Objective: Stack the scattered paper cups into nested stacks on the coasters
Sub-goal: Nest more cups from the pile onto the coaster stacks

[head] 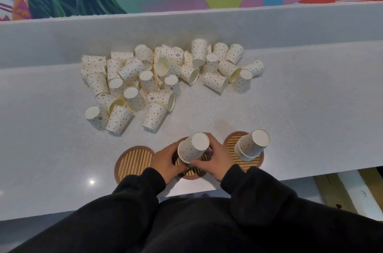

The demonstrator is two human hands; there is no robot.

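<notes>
Three round bamboo coasters lie in a row near the counter's front edge. The left coaster (132, 162) is bare. On the middle coaster (191, 172) stands an upside-down dotted cup stack (192, 148). My left hand (169, 161) and my right hand (215, 158) hold it from either side, fingers curled round its lower rim. The right coaster (232, 149) carries a nested upside-down stack (251, 146) of several cups. A loose pile of several dotted paper cups (157, 80) lies scattered farther back; some lie on their sides, others stand inverted.
The grey counter (300, 118) has a raised ledge at the back, below a colourful mural wall. Its front edge runs just behind my sleeves. The floor and a box show at the lower right.
</notes>
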